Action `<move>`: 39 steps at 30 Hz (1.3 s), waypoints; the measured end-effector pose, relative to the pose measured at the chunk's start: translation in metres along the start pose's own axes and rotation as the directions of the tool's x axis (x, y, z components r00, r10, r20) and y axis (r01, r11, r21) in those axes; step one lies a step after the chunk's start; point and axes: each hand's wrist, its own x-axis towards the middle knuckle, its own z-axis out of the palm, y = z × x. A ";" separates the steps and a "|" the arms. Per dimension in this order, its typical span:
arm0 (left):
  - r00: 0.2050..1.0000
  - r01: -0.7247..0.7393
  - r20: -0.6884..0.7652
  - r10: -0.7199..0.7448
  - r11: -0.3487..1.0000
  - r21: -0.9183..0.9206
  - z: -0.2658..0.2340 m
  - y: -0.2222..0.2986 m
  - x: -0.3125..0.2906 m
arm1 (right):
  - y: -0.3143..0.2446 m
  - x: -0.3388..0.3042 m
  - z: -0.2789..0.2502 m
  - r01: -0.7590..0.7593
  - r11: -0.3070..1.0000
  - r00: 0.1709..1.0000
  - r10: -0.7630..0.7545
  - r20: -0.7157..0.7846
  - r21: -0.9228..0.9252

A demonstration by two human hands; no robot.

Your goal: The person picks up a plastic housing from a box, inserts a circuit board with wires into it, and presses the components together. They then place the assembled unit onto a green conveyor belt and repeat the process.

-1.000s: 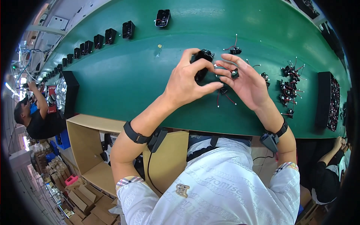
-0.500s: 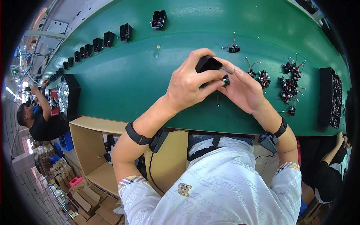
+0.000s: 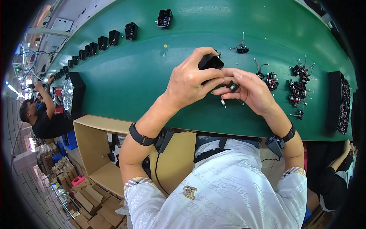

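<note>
My left hand (image 3: 190, 78) is closed round a black plastic housing (image 3: 211, 63), tilted so that part of its dark hollow shows. Close beside it, my right hand (image 3: 249, 89) pinches a small black part with wires (image 3: 231, 86). A white connector (image 3: 223, 102) dangles from its wires below my fingers. The fingertips of both hands nearly meet above the green table (image 3: 133, 91). Several similar wired parts (image 3: 298, 91) lie in loose clusters to the right of my hands, and a single one (image 3: 242, 49) lies beyond them.
A curved row of black housings (image 3: 131, 31) runs along the far left. At the right stands a black box (image 3: 335, 103) filled with small parts, at the left a foil-lined black box (image 3: 74, 95). An open cardboard box (image 3: 93, 147) sits below the near edge. Other people work at both sides.
My right fingers have curled in and now hold the small wired part, which was at my left fingertips. The housing stays in my left hand. The view has shifted slightly.
</note>
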 end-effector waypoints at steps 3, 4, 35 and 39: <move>0.999 -0.013 0.042 0.015 0.999 -0.035 -0.001 0.006 0.004 | -0.001 -0.004 -0.005 -0.001 0.999 0.999 0.002 -0.039 0.035; 0.999 -0.012 0.045 0.013 0.999 -0.035 -0.001 0.007 0.004 | 0.000 -0.006 -0.005 -0.011 0.998 0.999 0.015 -0.050 0.068; 0.904 0.408 0.292 -0.311 0.829 -0.381 0.000 0.003 0.000 | -0.010 -0.003 -0.016 0.401 0.409 0.685 -0.728 -0.028 -0.820; 0.876 0.436 0.396 -0.274 0.801 -0.411 0.000 0.005 0.000 | -0.006 -0.006 -0.009 0.427 0.555 0.746 -0.662 -0.068 -0.713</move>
